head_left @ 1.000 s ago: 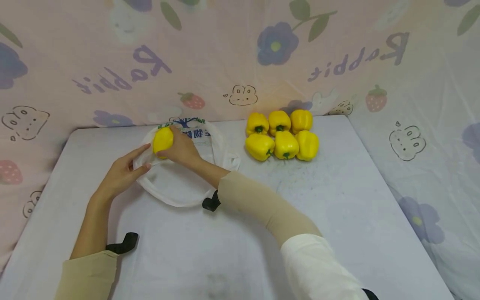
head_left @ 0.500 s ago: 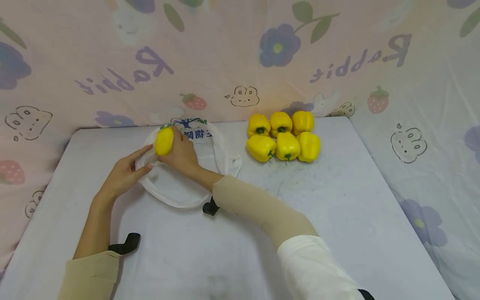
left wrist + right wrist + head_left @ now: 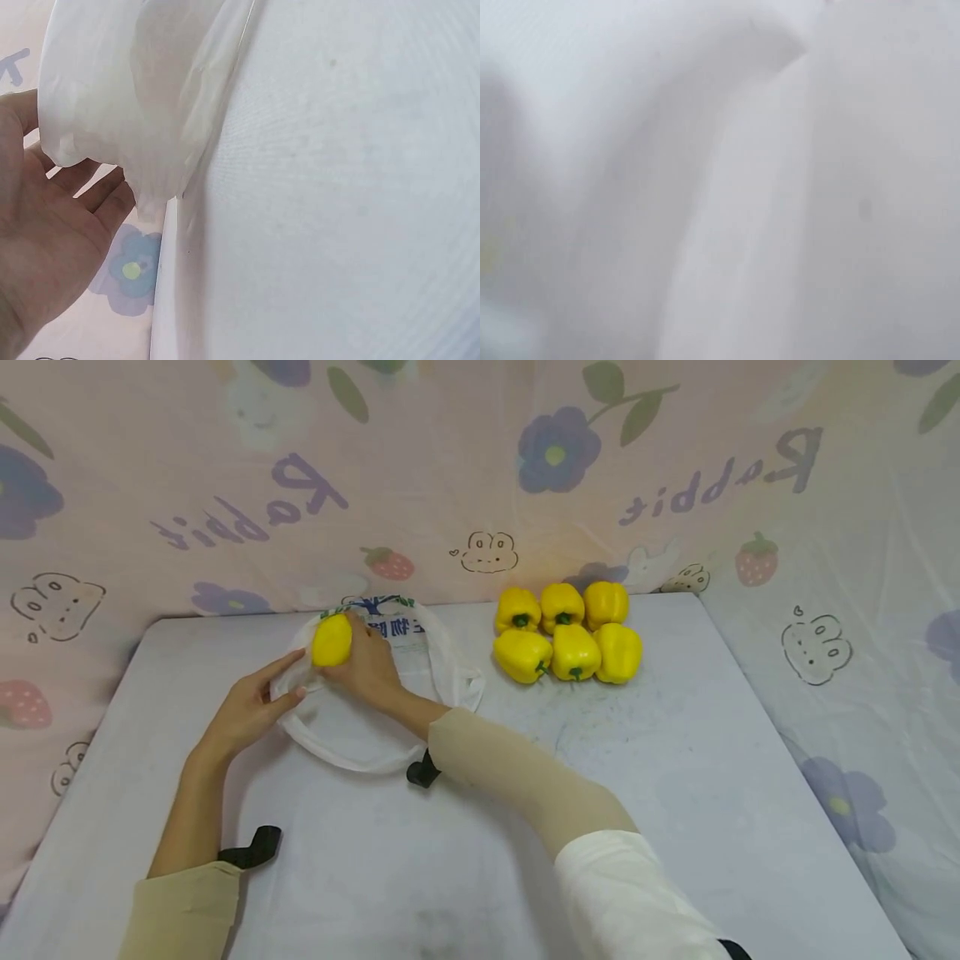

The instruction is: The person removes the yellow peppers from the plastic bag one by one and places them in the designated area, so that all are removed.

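A white plastic bag (image 3: 337, 758) with blue and green print lies on the table, its mouth spread into a loop. At the bag's left rim, my left hand (image 3: 242, 712) holds the plastic between thumb and fingers. The left wrist view shows the bag (image 3: 127, 90) draped over the fingers of that hand (image 3: 56, 232). My right hand (image 3: 369, 662) grips a yellow bell pepper (image 3: 332, 641) over the left part of the bag's mouth, near the left fingertips. Blurred white plastic (image 3: 735, 217) fills the right wrist view; neither hand nor pepper is clearly seen there.
Several yellow bell peppers (image 3: 574, 652) sit in two rows at the table's back, right of the bag. The white table (image 3: 675, 793) meets a patterned cloth backdrop (image 3: 420, 460) behind it and at its sides.
The yellow pepper in my right hand has turned slightly and stays over the bag. My left hand keeps its hold on the rim. The whole head view has shifted a little.
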Action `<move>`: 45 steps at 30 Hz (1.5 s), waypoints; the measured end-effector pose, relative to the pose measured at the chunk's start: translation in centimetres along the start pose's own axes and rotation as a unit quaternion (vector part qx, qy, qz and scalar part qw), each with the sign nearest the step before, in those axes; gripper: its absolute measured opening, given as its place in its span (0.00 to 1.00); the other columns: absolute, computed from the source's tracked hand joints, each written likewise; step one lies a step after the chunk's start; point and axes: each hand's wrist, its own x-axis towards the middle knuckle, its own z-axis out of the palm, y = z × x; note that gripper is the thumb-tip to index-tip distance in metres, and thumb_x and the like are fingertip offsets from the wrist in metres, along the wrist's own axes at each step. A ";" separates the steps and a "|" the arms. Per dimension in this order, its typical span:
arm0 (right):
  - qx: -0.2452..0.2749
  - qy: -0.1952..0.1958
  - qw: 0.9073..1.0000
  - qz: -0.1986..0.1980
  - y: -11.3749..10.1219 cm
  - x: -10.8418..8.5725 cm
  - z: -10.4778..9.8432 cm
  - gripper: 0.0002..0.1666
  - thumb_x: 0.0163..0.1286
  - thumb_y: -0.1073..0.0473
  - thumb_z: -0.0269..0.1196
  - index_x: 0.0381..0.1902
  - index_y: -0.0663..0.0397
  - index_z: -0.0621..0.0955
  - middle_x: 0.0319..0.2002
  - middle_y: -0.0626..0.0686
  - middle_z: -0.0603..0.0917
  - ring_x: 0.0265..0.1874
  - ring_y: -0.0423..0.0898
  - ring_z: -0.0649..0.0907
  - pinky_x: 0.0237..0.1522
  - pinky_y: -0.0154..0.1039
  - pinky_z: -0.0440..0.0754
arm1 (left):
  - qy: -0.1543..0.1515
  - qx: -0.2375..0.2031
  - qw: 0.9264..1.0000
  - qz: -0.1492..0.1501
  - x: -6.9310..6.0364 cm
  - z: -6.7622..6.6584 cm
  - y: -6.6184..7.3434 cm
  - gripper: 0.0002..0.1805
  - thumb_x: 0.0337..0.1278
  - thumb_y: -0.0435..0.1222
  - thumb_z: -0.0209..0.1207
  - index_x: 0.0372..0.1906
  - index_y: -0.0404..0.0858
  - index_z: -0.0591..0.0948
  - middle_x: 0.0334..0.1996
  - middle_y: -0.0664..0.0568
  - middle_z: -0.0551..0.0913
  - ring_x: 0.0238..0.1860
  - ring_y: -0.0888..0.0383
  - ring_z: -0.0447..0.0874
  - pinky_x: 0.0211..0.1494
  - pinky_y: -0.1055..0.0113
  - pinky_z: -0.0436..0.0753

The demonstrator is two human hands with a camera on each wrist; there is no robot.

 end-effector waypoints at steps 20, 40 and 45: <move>0.032 -0.085 0.992 -0.084 0.6 -0.1 -5.8 0.58 0.55 0.43 0.76 0.78 0.41 0.59 0.67 0.47 0.74 0.60 0.43 0.74 0.62 0.36 0.72 | 0.028 0.006 1.000 0.009 0.1 -0.6 0.0 0.33 0.69 0.43 0.59 0.76 0.47 0.64 0.71 0.33 0.64 0.56 0.40 0.69 0.42 0.82 0.69; 0.127 -0.154 0.965 -0.170 4.7 -2.7 -11.3 0.58 0.55 0.50 0.76 0.78 0.38 0.58 0.72 0.41 0.65 0.64 0.37 0.70 0.65 0.35 0.73 | 0.025 -0.018 0.999 -0.022 0.0 0.0 0.0 0.35 0.67 0.42 0.62 0.76 0.47 0.64 0.74 0.34 0.60 0.64 0.35 0.70 0.42 0.90 0.71; 0.123 -0.178 0.959 -0.184 5.5 -3.2 -12.6 0.57 0.56 0.51 0.76 0.78 0.37 0.58 0.74 0.39 0.61 0.66 0.36 0.67 0.65 0.33 0.71 | 0.038 -0.024 0.999 0.002 0.0 0.3 -0.1 0.34 0.67 0.40 0.61 0.75 0.44 0.65 0.71 0.31 0.63 0.60 0.35 0.72 0.40 0.88 0.74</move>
